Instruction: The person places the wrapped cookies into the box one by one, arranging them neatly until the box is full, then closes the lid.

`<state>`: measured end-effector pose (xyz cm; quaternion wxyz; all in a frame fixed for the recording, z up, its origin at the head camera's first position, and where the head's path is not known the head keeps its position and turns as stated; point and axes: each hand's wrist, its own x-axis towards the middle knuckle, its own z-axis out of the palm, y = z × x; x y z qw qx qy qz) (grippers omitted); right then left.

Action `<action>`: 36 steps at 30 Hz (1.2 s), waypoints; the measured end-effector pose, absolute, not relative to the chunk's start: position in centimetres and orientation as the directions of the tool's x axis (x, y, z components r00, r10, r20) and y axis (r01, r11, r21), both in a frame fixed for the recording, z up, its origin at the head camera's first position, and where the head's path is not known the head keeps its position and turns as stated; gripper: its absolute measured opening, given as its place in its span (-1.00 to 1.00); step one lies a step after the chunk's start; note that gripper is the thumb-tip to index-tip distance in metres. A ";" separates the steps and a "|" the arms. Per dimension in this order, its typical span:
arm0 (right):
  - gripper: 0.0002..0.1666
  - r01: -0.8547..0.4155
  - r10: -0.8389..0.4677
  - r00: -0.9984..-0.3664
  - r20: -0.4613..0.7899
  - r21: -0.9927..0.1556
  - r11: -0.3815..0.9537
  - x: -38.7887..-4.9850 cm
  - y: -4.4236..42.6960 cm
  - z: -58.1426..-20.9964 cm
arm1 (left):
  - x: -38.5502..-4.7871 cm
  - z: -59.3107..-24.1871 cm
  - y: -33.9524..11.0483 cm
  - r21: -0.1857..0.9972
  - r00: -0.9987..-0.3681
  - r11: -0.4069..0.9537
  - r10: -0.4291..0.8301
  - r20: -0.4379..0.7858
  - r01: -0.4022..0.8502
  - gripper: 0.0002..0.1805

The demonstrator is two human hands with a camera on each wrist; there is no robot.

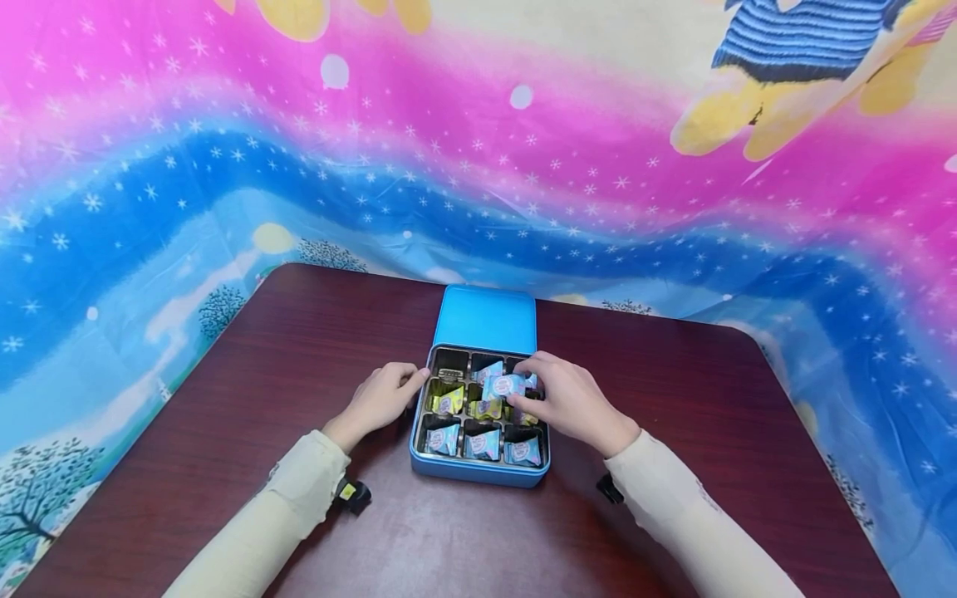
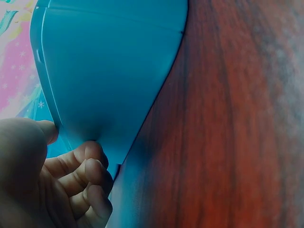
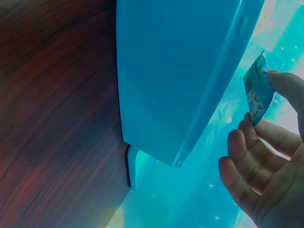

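A blue tin box (image 1: 480,475) stands on the table, its divided tray holding small wrapped candies. Blue-wrapped candies, one at the front left (image 1: 443,439), fill the front row; yellow-wrapped ones (image 1: 447,401) lie in the middle row. Above the tray, my right hand (image 1: 571,399) pinches a blue-wrapped candy (image 1: 503,387) between thumb and fingers, as the right wrist view also shows. My left hand (image 1: 383,397) holds the tin's left side, thumb at the rim and curled fingers (image 2: 97,171) against the wall. The right hand partly hides the back right compartment.
The tin's blue lid (image 1: 488,318) lies open behind it. Under everything is a dark reddish-brown table (image 1: 329,324) with rounded far corners. A printed pink and blue cloth (image 1: 463,166) hangs around its far sides. Black wrist devices, one on the left (image 1: 355,496), sit below both wrists.
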<state>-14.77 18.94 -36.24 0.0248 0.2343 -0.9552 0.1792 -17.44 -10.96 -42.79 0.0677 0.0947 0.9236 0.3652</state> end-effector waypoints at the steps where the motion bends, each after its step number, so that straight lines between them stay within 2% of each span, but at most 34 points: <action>1: -0.52 -0.457 -0.439 -0.889 0.132 -0.330 0.826 -14.8 18.8 -36.2 | -17.4 -42.8 -11.0 0.687 -0.973 0.716 0.225 -0.057 0.126 -0.49; 17: -0.51 -0.497 -0.476 -0.867 0.144 -0.305 0.812 -16.2 17.4 -36.2 | -17.6 -43.0 -11.0 0.683 -0.972 0.719 0.228 -0.058 0.128 -0.51; 36: -0.52 -0.486 -0.471 -0.874 0.121 -0.244 0.839 -17.3 15.8 -35.8 | -17.5 -42.9 -10.9 0.682 -0.970 0.718 0.237 -0.048 0.142 -0.49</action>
